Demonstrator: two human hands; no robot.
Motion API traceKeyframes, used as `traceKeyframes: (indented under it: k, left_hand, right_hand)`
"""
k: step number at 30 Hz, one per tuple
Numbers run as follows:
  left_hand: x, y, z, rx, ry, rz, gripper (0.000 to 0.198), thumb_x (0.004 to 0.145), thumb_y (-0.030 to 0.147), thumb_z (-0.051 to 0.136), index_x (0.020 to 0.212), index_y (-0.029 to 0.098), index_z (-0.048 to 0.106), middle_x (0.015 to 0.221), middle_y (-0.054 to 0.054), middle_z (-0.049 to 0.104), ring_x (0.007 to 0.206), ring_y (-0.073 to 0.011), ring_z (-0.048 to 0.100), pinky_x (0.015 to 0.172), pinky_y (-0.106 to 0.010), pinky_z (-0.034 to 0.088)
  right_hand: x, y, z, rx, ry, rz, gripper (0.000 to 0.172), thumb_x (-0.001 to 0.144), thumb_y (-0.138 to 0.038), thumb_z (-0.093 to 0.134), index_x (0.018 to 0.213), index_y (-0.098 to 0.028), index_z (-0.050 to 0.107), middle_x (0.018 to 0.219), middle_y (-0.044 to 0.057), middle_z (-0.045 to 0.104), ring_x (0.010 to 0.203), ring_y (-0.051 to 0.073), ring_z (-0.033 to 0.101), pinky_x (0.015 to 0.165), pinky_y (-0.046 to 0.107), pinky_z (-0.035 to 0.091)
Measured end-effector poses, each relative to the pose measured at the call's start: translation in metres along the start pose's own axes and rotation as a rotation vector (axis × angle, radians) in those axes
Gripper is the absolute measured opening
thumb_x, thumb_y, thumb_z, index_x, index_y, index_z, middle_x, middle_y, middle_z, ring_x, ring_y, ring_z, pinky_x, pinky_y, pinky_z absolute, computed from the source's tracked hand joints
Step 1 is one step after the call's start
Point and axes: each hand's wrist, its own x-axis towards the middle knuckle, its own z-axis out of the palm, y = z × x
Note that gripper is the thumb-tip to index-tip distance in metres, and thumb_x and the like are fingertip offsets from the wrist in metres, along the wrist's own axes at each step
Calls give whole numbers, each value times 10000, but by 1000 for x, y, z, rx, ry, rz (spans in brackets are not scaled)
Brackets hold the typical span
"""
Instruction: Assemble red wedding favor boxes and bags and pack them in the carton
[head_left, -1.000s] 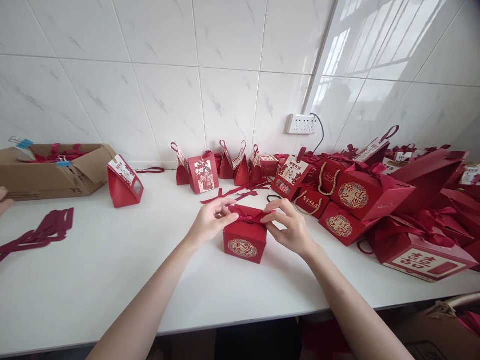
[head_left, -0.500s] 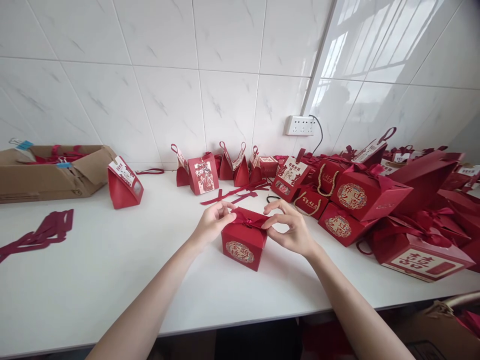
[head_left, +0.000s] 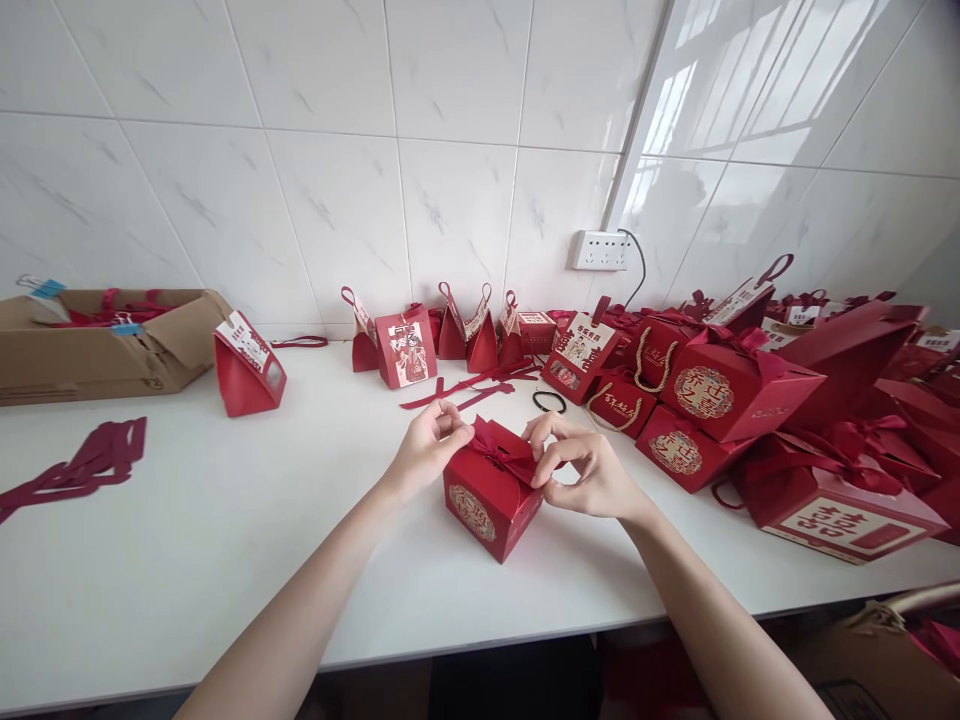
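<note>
A small red gift box [head_left: 495, 510] with a round gold emblem stands on the white table, one corner turned towards me. Across its top lies a dark red ribbon [head_left: 499, 455], tied at the middle. My left hand [head_left: 431, 445] pinches the ribbon's left end between thumb and fingers at the box's left edge. At the right edge, my right hand [head_left: 581, 465] has its fingertips closed on the ribbon's right end. A black ring-shaped band [head_left: 550, 402] lies just behind the right hand.
Red gift boxes [head_left: 750, 400] are piled on the right. Small upright boxes [head_left: 409, 350] line the tiled wall, with loose ribbons [head_left: 480, 385] before them. Leftward are a lone red box [head_left: 247, 370], a ribbon bundle [head_left: 82, 460] and a cardboard box [head_left: 90, 360]. A power strip [head_left: 600, 251] hangs on the wall.
The gift box has turned, so its front faces further left and its right side shows. My right hand has moved slightly down, and more of the black band is visible.
</note>
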Motion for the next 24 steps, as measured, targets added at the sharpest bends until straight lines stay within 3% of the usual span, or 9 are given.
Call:
traceKeyframes:
  k: [4, 7, 10, 12, 15, 17, 21, 22, 24]
  left_hand:
    - [-2, 3, -3, 28, -110, -38, 399, 733, 510, 616, 964, 209, 492, 836, -10, 593, 812, -164, 573, 725, -279, 412]
    - [-4, 7, -9, 66, -214, -62, 667, 660, 589, 643, 1175, 208, 456, 1121, -88, 560, 1095, -248, 514, 898, -353, 393]
    - [-7, 11, -14, 137, -342, -144, 860, 610, 477, 738, 1327, 235, 330, 1264, -109, 487, 1228, -275, 420, 994, -404, 338]
    - [-9, 13, -15, 140, -380, -182, 865, 640, 386, 740, 1364, 251, 286, 1292, -106, 482, 1260, -267, 394, 1021, -412, 320]
    - [-9, 11, -10, 46, -413, -216, 822, 707, 338, 684, 1395, 262, 240, 1239, -97, 548, 1187, -254, 483, 1006, -431, 344]
    - [-6, 7, -5, 3, -379, -189, 757, 733, 345, 661, 1379, 262, 275, 1244, -94, 557, 1137, -243, 528, 993, -427, 363]
    - [1, -1, -7, 144, -50, -69, 548, 748, 458, 625, 1223, 233, 468, 1284, -106, 527, 1178, -244, 498, 975, -382, 389]
    - [1, 0, -11, 173, -26, -91, 526, 758, 508, 591, 1193, 227, 497, 1258, -113, 544, 1167, -250, 508, 950, -380, 409]
    - [0, 5, -21, 170, -117, -181, 537, 775, 587, 512, 1170, 224, 541, 1217, -121, 573, 1129, -260, 539, 891, -370, 448]
  right_hand:
    - [-4, 5, -16, 211, -103, 51, 188, 702, -174, 617, 802, -265, 746, 1006, 60, 573, 949, 217, 559, 810, 378, 468]
    - [-7, 18, -30, 419, 92, 80, 247, 789, -356, 565, 973, -306, 722, 1056, 53, 617, 1022, 240, 561, 945, 446, 419]
    - [-7, 31, -35, 379, 171, 289, 253, 808, -312, 545, 994, -278, 713, 1145, 54, 618, 1110, 252, 533, 992, 451, 396]
    - [-6, 34, -33, 343, 77, 440, 292, 808, -308, 536, 1054, -266, 687, 1234, 57, 587, 1193, 270, 484, 1019, 465, 371]
    - [-3, 31, -26, 350, -145, 566, 417, 818, -330, 542, 1232, -286, 565, 1337, 48, 517, 1268, 258, 420, 1055, 453, 323]
    - [-3, 28, -23, 372, -275, 578, 530, 807, -356, 587, 1317, -279, 467, 1356, 65, 490, 1251, 249, 434, 1032, 428, 350]
    - [-6, 30, -23, 427, -386, 555, 885, 681, -415, 737, 1416, -274, 266, 1323, 135, 467, 1053, 221, 567, 861, 382, 476]
    - [-7, 32, -24, 430, -407, 554, 989, 630, -413, 777, 1432, -290, 210, 1342, 151, 438, 1044, 220, 571, 843, 377, 483]
    - [-8, 34, -25, 423, -463, 535, 1159, 531, -392, 837, 1445, -321, 128, 1420, 175, 333, 1161, 248, 507, 901, 397, 454]
